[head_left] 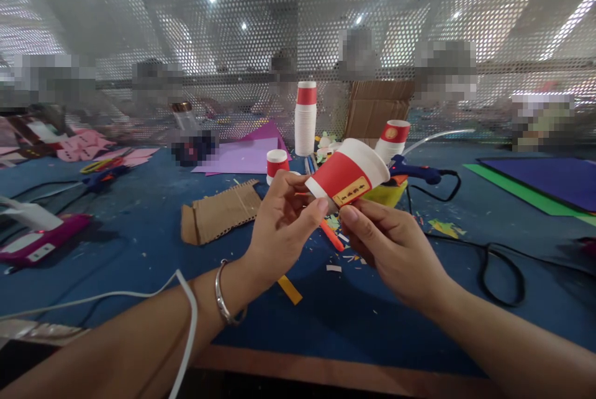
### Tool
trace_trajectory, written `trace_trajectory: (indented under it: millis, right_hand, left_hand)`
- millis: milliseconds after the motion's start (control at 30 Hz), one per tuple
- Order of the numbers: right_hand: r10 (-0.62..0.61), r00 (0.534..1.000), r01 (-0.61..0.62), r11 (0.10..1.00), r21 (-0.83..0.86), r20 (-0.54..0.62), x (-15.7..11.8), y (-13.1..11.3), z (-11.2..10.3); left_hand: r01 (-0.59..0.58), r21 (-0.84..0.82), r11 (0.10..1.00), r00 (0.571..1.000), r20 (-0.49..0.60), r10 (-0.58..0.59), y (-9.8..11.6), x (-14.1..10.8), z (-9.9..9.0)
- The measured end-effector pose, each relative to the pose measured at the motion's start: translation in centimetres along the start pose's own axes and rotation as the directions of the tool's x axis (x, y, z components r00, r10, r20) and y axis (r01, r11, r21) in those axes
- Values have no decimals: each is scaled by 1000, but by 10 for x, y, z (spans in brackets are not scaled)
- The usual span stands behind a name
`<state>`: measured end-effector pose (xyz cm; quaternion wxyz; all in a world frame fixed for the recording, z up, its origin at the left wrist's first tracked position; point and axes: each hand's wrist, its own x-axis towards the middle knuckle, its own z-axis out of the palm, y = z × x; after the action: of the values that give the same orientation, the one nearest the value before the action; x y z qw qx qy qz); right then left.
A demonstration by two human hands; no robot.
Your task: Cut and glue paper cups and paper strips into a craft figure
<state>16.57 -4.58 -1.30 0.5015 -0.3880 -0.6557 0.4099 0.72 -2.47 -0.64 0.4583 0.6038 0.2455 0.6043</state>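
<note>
Between my two hands a red and white paper cup point(339, 169) is held tilted above the table, its wide rim toward the upper right. A yellow label point(352, 192) with dark characters sits on its red band. My left hand point(288, 219) pinches the narrow base end with thumb and fingers. Thumb and fingers of my right hand point(386, 234) close on the lower side by the label. Behind the cup lies a blue glue gun point(416, 173), partly hidden. Under the hands, an orange-handled tool point(332, 236) lies among paper scraps.
A tall stack of paper cups point(305, 126) stands at the back, with another cup stack point(395, 135) to its right. Corrugated cardboard point(223, 210) lies left of my hands. A black cable point(505, 250) loops at right; a white cable point(190, 312) crosses my left forearm. A power strip point(44, 241) sits left.
</note>
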Motion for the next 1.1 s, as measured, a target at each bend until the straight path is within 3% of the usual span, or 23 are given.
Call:
trace_trajectory:
  millis: [300,633,867,1100]
  right_hand:
    - [-3,1000,4,999,37,-12,3,4,0]
    - [49,999,-49,998,-46,-8,6,6,-2]
    - [64,998,-64,996,-55,14,5,6,-2]
    - [59,998,-57,997,-53,20,5,1,0]
  left_hand:
    - [-69,26,997,997,35,68,-5,-5,3]
    - [-10,50,999,998,-64,13,-5,-1,0]
    - [-17,48,999,998,-55,20,-2,2,-3]
    - [103,-25,994,986,-127,-105,-6,3,-2]
